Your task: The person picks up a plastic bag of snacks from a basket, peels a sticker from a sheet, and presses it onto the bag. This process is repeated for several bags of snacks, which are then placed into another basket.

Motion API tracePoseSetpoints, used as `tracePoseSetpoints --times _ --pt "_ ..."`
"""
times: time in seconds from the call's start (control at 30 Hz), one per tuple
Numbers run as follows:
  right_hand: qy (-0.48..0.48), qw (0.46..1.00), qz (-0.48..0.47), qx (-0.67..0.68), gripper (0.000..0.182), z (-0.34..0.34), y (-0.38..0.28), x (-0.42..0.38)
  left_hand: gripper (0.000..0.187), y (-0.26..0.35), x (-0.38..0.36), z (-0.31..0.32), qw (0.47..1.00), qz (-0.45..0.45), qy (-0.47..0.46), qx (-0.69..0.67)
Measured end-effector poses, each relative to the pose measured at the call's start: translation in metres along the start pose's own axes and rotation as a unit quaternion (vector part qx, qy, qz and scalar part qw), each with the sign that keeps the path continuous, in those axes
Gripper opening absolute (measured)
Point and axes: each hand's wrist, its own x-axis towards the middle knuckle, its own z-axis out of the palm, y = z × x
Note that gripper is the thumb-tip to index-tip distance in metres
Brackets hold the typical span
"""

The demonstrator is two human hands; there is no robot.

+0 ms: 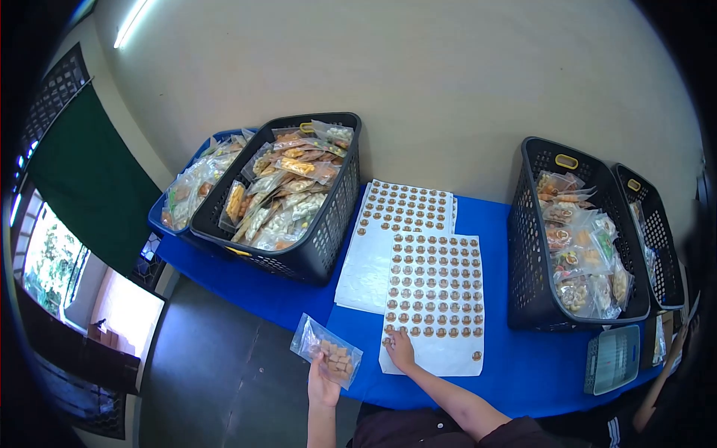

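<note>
My left hand (323, 384) holds up a clear packet (328, 352) with brown square pieces inside, just off the table's front edge. The fingers of my right hand (401, 349) touch the lower left part of a white sheet (433, 358) covered in rows of round brown stickers. Whether those fingertips pinch a sticker is too small to tell. Under and behind this sheet lie more white sheets (361, 269) with similar round stickers along their upper part.
Left on the blue table (508, 381) stand a black basket (328, 231) and a blue basket (159, 216), both full of packets. Two black baskets (526, 246) (665, 257) with packets and a clear tray (612, 360) are at right. Another person's arm (661, 381) shows far right.
</note>
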Motion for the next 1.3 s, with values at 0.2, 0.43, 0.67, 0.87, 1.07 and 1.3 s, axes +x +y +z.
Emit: tracePoseSetpoints --times 0.2,0.43,0.67,0.87,1.07,1.3 --pt "-0.092 0.990 0.080 -0.063 0.004 0.007 0.016 0.024 0.014 -0.003 0.001 -0.004 1.000 -0.003 -0.001 0.002" --pt "-0.388 0.870 0.159 0.260 0.010 -0.024 0.035 0.018 0.018 -0.015 0.009 0.009 0.999 -0.037 -0.031 0.026" --pt "-0.233 0.780 0.335 0.474 0.016 -0.127 -0.008 -0.016 0.043 -0.033 0.000 0.057 0.981 -0.007 -0.102 0.165" --pt "-0.085 0.821 0.146 0.545 0.011 -0.255 -0.082 -0.011 0.037 -0.061 0.003 0.100 0.947 -0.061 -0.179 0.259" --pt "-0.039 0.957 -0.058 0.283 0.013 -0.314 -0.167 -0.027 0.040 -0.102 -0.009 0.136 0.899 -0.095 -0.269 0.333" --pt "-0.021 0.989 -0.121 0.085 0.026 -0.320 -0.191 -0.041 0.037 -0.111 -0.043 0.154 0.855 -0.064 -0.335 0.391"
